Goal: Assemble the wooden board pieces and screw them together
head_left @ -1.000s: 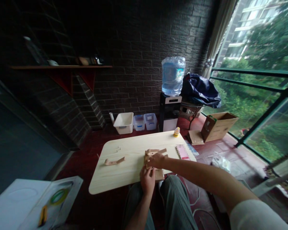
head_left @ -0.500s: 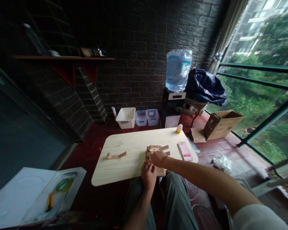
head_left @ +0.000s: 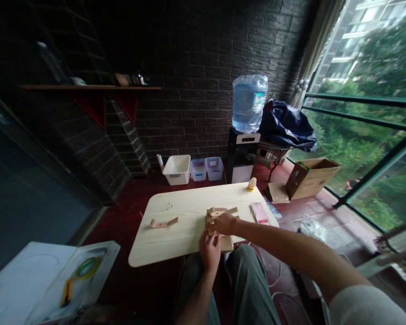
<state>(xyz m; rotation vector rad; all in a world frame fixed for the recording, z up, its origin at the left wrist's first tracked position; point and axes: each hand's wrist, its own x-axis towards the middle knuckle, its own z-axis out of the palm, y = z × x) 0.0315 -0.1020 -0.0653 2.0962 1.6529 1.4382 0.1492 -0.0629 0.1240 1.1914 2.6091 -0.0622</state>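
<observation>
Near the front edge of the pale table (head_left: 186,203), my two hands meet over a wooden assembly (head_left: 219,211) on a board. My left hand (head_left: 209,251) is curled with its fingertips at a small wooden piece (head_left: 212,232), pinching its near side. From the right, my right hand (head_left: 224,224) reaches over, its bent fingers on the far side of the same piece. The fingers cover much of this piece. Another wooden part with a rounded end and a raised strip (head_left: 164,223) lies apart on the left. Behind it are several small metal pieces (head_left: 169,206), perhaps screws.
A pink phone-like item (head_left: 260,213) lies at the table's right, and a small yellow-capped container (head_left: 251,184) stands at the back corner. An open white case (head_left: 103,266) with tape and a yellow-handled tool is at lower left. A water dispenser (head_left: 242,155) stands beyond.
The view has tilted slightly, so the room sits a little lower. Both hands stay at the same small wooden piece, with the fingers shifted only slightly.
</observation>
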